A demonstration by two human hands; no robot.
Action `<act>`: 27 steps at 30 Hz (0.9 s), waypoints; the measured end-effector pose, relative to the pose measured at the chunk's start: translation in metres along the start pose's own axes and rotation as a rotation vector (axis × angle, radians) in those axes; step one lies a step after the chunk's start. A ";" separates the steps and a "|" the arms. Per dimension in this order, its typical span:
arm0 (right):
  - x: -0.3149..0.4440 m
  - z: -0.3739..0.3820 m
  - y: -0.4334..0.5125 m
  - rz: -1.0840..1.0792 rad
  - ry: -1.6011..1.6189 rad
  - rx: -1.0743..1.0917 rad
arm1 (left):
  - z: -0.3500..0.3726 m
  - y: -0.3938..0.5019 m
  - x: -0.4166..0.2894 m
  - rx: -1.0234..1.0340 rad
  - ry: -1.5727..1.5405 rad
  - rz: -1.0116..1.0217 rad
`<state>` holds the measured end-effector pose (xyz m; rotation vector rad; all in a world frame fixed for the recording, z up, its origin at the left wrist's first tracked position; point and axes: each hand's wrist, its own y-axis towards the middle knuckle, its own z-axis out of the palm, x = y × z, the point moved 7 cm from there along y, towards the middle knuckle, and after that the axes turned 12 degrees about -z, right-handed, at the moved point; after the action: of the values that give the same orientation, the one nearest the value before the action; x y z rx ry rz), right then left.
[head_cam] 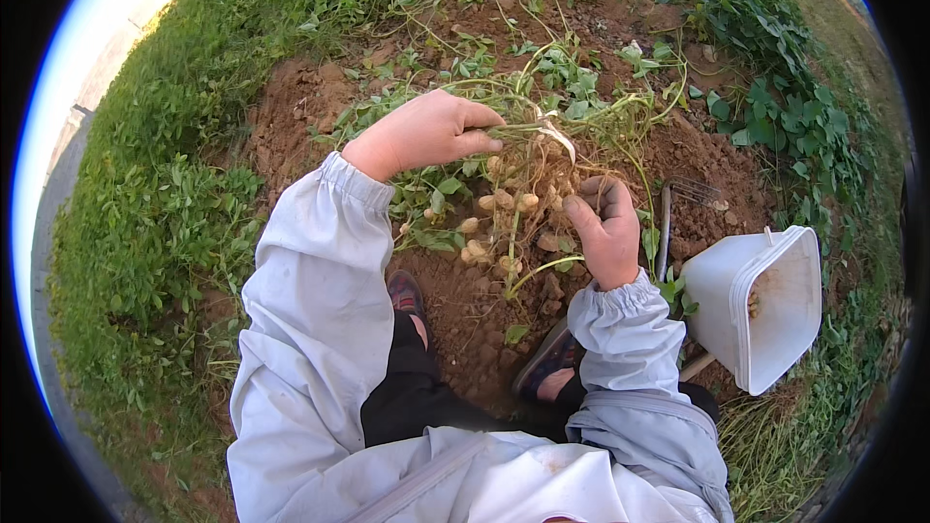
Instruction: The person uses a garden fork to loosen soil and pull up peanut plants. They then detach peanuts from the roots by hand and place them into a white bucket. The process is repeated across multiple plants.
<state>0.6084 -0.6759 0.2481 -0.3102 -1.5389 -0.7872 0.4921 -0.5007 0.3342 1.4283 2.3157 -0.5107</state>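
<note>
My left hand (425, 132) grips the green stems of an uprooted peanut plant (527, 129) between thumb and fingers. Below the stems hangs a tangle of thin roots with several pale peanut pods (526, 202), bits of soil among them. At the right side of this cluster, my right hand (607, 229) has its thumb and curled fingers closed on the roots and pods; exactly what lies in its grasp is partly hidden. A pale strip (558, 139), perhaps a peeled root, crosses the stems between the two hands.
To the right, a white plastic bucket (716, 283) leans with its mouth facing outward, a few peanuts (753, 303) inside. Beside it lies a tined garden fork (694, 191) on brown soil. My shoes (546, 363) flank the plant. Leafy green plants (160, 232) grow at left.
</note>
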 end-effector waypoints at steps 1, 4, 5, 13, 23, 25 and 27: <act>0.014 0.000 0.007 -0.064 -0.070 -0.001 | -0.004 0.003 -0.003 0.017 0.019 -0.023; 0.038 -0.011 0.020 -0.171 -0.135 -0.044 | -0.017 0.009 -0.022 0.002 0.090 -0.006; 0.044 -0.015 0.025 -0.222 -0.156 -0.063 | -0.018 0.012 -0.023 0.014 0.073 -0.007; 0.085 0.024 0.007 -0.148 -0.015 0.205 | -0.015 0.021 -0.008 0.067 -0.238 -0.140; -0.021 0.123 -0.045 0.179 0.227 0.441 | 0.021 -0.011 0.011 0.256 -0.955 -0.546; -0.032 0.126 -0.049 0.406 0.482 0.584 | 0.028 -0.011 0.013 0.260 -1.018 -0.560; -0.031 0.128 -0.055 0.474 0.691 0.568 | 0.032 -0.012 0.016 0.252 -1.060 -0.578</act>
<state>0.4804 -0.6254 0.2090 0.0328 -0.9144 -0.0380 0.4786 -0.5094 0.3002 0.3033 1.7163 -1.3527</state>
